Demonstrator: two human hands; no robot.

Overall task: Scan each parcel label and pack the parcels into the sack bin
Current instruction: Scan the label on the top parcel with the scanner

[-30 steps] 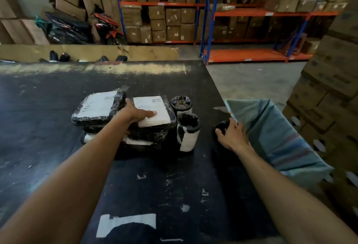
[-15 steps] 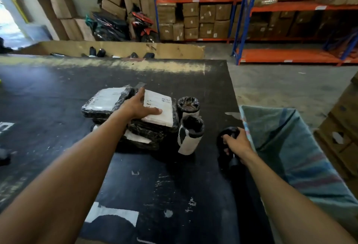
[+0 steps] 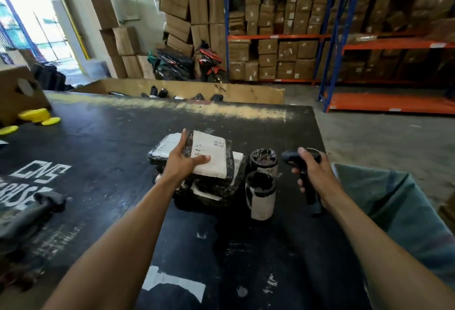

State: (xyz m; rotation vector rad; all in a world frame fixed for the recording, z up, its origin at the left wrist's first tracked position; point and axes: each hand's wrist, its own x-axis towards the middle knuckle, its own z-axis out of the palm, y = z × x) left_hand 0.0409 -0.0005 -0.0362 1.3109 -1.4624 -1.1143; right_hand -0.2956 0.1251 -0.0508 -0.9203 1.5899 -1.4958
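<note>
A flat black-wrapped parcel with a white label (image 3: 213, 156) is tilted up off a small stack of similar parcels (image 3: 211, 190) in the middle of the black table (image 3: 103, 142). My left hand (image 3: 183, 162) grips its left edge. Another flat parcel (image 3: 162, 151) lies just left of it. Two black-wrapped cylinder parcels (image 3: 261, 194) stand upright to the right of the stack. My right hand (image 3: 312, 174) holds a dark handheld scanner (image 3: 291, 157) above the table, right of the cylinders. The open blue-green sack bin (image 3: 398, 213) hangs at the table's right edge.
Yellow discs (image 3: 37, 116) and a cardboard box (image 3: 17, 90) sit at the far left. A dark cloth bundle (image 3: 27, 213) lies at the near left. A long cardboard bin (image 3: 246, 93) runs behind the table. Shelving racks (image 3: 344, 39) with cartons stand beyond.
My left hand has lifted and tilted the labelled parcel off the stack. My right hand has raised the scanner from the table edge and turned it toward the parcels.
</note>
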